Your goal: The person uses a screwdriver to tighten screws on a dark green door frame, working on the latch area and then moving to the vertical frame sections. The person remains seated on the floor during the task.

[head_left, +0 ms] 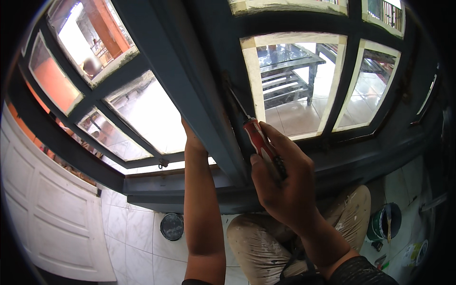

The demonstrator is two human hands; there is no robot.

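Note:
A screwdriver (259, 137) with a red, white and black handle is gripped in my right hand (285, 178). Its thin metal shaft points up and away, and the tip meets the dark frame of the right window sash (351, 71) beside the post; whether a screw sits there is too dark to tell. My left hand (190, 135) reaches behind the dark grey-blue upright post (190, 80), so its fingers are hidden and only the wrist and forearm show. Pale masking strips (254, 80) edge the panes of the right sash.
On the left, another sash (97, 95) stands swung out, with a small latch (163, 164) at its bottom. A white panelled door (52, 204) is at far left. Below are a dark round lid or tub (172, 226), a green paint bucket (377, 223) with a brush (389, 221), and a white container (414, 254).

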